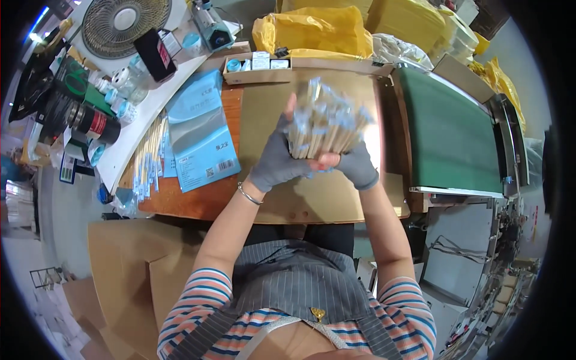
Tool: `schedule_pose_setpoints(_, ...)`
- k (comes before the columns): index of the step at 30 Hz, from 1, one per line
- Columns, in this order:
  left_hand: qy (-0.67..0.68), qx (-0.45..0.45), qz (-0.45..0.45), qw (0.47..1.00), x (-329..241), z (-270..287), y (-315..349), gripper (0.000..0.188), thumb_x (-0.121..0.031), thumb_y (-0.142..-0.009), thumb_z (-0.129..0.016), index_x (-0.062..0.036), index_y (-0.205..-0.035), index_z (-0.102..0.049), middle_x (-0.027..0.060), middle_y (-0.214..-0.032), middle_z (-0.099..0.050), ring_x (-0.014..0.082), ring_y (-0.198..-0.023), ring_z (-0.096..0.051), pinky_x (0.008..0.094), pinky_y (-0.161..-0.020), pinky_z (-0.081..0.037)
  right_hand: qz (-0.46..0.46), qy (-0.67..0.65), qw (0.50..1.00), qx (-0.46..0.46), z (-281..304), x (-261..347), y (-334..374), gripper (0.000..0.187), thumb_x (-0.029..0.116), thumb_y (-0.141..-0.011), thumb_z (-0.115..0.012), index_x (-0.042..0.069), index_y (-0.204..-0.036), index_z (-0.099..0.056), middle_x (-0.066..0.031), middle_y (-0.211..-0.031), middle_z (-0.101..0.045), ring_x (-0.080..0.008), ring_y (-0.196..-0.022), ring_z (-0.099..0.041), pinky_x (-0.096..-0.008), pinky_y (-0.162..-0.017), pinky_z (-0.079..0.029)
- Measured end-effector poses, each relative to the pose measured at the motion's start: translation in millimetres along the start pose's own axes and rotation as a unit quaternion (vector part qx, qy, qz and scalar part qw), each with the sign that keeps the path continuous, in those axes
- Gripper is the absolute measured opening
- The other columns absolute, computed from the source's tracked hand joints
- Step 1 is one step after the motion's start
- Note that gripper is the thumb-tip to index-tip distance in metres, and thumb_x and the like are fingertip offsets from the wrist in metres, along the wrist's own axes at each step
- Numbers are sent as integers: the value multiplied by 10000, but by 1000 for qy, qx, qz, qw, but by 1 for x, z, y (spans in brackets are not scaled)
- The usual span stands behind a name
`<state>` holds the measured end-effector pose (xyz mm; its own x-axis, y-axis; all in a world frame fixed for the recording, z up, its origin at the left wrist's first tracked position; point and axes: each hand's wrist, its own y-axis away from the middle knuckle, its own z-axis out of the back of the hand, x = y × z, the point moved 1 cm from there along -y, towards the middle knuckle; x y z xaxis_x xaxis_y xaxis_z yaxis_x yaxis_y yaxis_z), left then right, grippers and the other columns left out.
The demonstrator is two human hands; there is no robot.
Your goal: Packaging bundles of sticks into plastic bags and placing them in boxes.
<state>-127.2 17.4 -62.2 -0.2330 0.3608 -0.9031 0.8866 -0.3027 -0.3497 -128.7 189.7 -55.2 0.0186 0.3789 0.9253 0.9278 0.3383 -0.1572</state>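
Above the middle of the table I hold a thick bundle of thin tan sticks (324, 135), which look individually wrapped in clear film with light-blue ends. My left hand (277, 157), in a grey fingerless glove, is closed round the bundle's left side and underside. From the right, my right hand (356, 166), gloved the same way, grips it with the thumb across the lower front. The sticks stand roughly upright, with uneven tops. To the left lie flat light-blue printed bags (207, 157), and beside them a pile of similar wrapped sticks (150, 159).
A cardboard sheet (258, 201) covers the table's middle. On the right is a green conveyor belt (450, 129). A shallow box of small cartons (258, 75) stands behind. A white shelf (129, 135) at left carries a fan (125, 19), a phone (155, 55), jars and a dark flask (95, 123).
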Motion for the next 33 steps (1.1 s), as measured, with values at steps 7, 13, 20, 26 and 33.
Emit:
schedule_pose_setpoints(7,-161,87,108,977,26,12,46,664,-119,-672,-805,-61,-1253,-490,49,-1180,-565,179,-1068,-552,332,-928,-463,-39,101,993,-43,-54,-1,30,972,158,-649,-845,18,-1423,-274,-128,-1242,-480,-204,-1127,-499,-329,-957,-419)
schedule_pose_setpoints(13,330,74,292,895,0,-30,134,512,-274,-714,-779,-43,-1117,-562,76,-1044,-619,161,-957,-596,314,-847,-489,-100,65,991,58,-84,9,57,448,137,-807,-661,-54,-1193,-539,-158,-1212,-565,-186,-1001,-584,-300,-849,-468)
schedule_pose_setpoints(20,-363,83,125,920,14,49,172,489,-483,-789,-638,-17,-934,-618,161,-870,-611,318,-871,-598,383,-778,-484,-243,-170,952,80,-69,-53,92,141,114,-806,-589,-23,-786,-617,-146,-766,-638,-242,-770,-616,-332,-754,-491)
schedule_pose_setpoints(26,-834,-129,77,532,14,194,199,271,-256,-812,-592,-50,-989,-608,138,-843,-618,298,-791,-606,432,-681,-483,-237,-172,954,66,-84,-46,88,163,144,-805,-580,-4,-741,-600,-136,-745,-622,-257,-743,-611,-358,-764,-491)
schedule_pose_setpoints(33,-797,-101,37,595,-11,200,169,260,-309,-876,-552,-89,-745,-601,111,-665,-598,290,-654,-607,421,-587,-482,-238,-157,956,64,-83,-43,88,175,155,-817,-586,-5,-747,-602,-139,-752,-623,-255,-757,-616,-367,-791,-494)
